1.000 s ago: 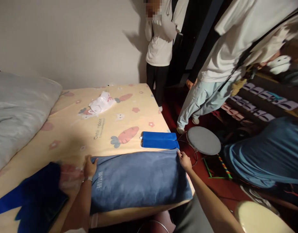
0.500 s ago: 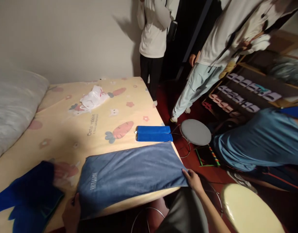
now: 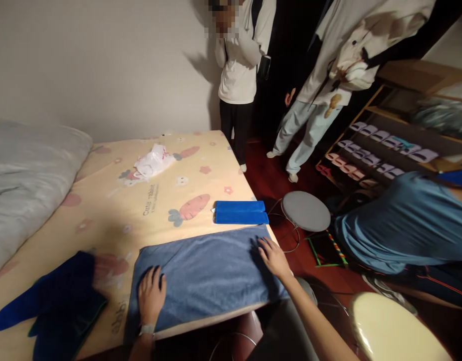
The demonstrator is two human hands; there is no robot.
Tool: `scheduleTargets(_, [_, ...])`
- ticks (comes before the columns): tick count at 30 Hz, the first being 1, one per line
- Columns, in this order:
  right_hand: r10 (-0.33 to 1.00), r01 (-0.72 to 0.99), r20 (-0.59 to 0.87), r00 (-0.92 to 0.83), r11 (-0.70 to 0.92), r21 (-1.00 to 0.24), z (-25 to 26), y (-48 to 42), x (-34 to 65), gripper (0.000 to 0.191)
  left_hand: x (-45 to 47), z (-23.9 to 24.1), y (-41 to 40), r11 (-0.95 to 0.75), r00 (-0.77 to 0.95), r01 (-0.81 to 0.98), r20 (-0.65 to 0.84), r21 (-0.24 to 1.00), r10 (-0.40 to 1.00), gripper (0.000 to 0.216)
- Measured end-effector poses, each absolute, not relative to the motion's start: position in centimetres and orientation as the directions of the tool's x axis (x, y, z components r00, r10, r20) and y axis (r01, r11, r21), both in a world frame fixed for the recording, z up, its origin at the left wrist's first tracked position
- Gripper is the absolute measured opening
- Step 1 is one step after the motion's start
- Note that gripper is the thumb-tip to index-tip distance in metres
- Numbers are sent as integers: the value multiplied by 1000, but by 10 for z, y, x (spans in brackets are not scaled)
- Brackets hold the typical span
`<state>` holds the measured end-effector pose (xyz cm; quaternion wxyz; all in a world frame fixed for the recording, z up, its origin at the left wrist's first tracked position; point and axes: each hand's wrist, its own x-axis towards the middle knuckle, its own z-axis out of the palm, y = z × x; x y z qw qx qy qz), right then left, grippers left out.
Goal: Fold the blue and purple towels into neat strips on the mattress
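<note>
A grey-blue towel (image 3: 208,276) lies spread along the near edge of the bed (image 3: 114,210), which has a yellow sheet printed with carrots. Over the towel's left end rests my left hand (image 3: 152,296), palm down with the fingers stretched. My right hand (image 3: 272,256) is at the towel's right end, fingers apart; whether it touches the cloth I cannot tell. Just beyond the towel is a bright blue folded cloth (image 3: 240,212). To the left lies a crumpled dark blue cloth (image 3: 65,301).
A white plastic bag (image 3: 155,161) and a grey quilt (image 3: 31,185) are on the bed. Right of it stand a grey stool (image 3: 306,210) and a cream stool (image 3: 396,326). Two people stand beyond; another person (image 3: 404,225) bends near a shoe rack (image 3: 381,145).
Both hands have let go of the towel's end edges and moved onto or above it, fingers spread. The towel's printed lettering no longer shows. The standing person at right has shifted.
</note>
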<state>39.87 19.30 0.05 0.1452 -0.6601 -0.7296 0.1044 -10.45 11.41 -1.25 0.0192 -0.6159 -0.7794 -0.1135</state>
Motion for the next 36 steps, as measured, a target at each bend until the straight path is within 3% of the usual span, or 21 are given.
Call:
scheduleTargets(5, [989, 970, -146, -28, -8, -244, -33, 242, 385, 57, -74, -41, 129, 241, -249, 965, 70, 106, 966, 57])
scheduleTargets(13, [990, 981, -139, 12, -39, -192, -41, 252, 398, 60, -74, -42, 126, 315, -324, 943, 81, 108, 942, 59])
scheduleTargets(21, [978, 917, -14, 209, -201, -344, -53, 153, 433, 55, 60, -41, 81, -216, 207, 928, 62, 305, 976, 54])
scheduleTargets(24, [934, 814, -160, 318, -356, -458, -57, 127, 454, 54, 122, -31, 70, -413, 427, 824, 54, 388, 903, 56])
scheduleTargets(27, [889, 720, -337, 309, -450, -528, -57, 126, 473, 41, 184, -29, 71, -599, 655, 642, 63, 478, 753, 51])
scheduleTargets(36, [926, 637, -314, 210, -373, -675, -40, 168, 482, 33, 307, -37, 99, -570, 705, 633, -87, 524, 704, 39])
